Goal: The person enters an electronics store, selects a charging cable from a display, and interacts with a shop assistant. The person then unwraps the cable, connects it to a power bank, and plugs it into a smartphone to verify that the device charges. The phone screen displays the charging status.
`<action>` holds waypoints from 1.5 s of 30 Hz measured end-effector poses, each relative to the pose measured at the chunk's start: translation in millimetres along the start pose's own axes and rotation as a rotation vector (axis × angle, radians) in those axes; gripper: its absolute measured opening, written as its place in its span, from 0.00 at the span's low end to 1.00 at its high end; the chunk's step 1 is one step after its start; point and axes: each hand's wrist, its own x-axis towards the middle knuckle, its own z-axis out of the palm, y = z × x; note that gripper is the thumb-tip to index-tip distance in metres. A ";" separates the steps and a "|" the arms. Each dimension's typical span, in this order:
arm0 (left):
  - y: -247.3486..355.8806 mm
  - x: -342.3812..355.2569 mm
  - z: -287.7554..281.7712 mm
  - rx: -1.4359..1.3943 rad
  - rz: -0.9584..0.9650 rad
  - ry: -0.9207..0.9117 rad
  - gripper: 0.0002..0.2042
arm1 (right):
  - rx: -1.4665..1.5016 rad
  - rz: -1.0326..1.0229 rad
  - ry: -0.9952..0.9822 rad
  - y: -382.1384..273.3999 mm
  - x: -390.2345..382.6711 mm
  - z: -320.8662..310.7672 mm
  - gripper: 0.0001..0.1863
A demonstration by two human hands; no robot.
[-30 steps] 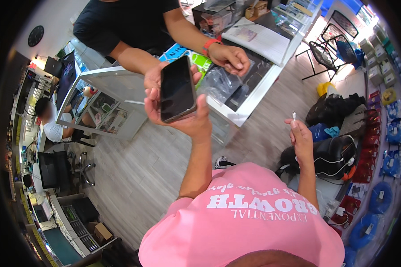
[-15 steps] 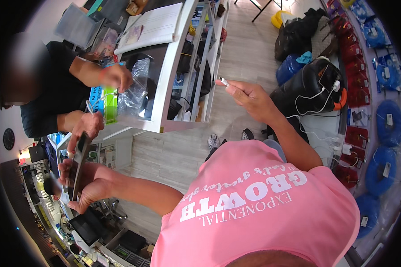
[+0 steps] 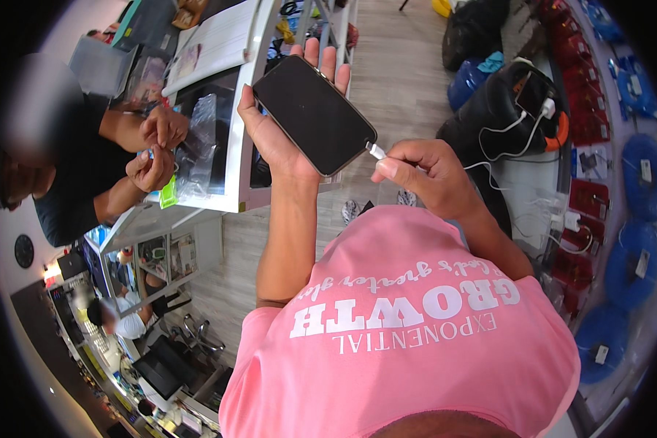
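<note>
A smartphone [image 3: 314, 117] with a dark screen lies across my left hand [image 3: 276, 146], thumb along one edge and fingertips showing past the far edge. My right hand [image 3: 431, 175] pinches the white plug of a charging cable [image 3: 376, 150] between thumb and forefinger. The plug's tip is at the phone's bottom edge, the end nearest my right hand; whether it is inserted, I cannot tell. Its white cord shows behind my right wrist, toward the black bag on the right.
At left, a co-worker's hands [image 3: 157, 146] work on something small above a white-framed glass counter [image 3: 235, 168]. On the right sits a black bag [image 3: 482, 120] with an orange part, another phone and a white charger on it. Blue cable coils [image 3: 633, 266] hang beyond.
My left hand has swung from the co-worker's side to my front, bringing the phone face up. My right hand has moved closer, bringing the plug to the phone's edge. The co-worker's hands have come together.
</note>
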 end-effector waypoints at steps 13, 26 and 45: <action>-11.0 25.6 7.4 0.143 -0.032 -0.112 0.37 | -0.212 -0.011 0.204 -5.4 -12.2 19.1 0.14; -5.1 25.0 11.2 0.439 0.020 -0.258 0.40 | -0.390 -0.115 0.346 0.2 -9.6 36.2 0.13; -44.8 16.5 15.8 0.475 -0.301 -0.272 0.43 | 0.350 0.019 -0.101 20.8 -13.2 -25.8 0.48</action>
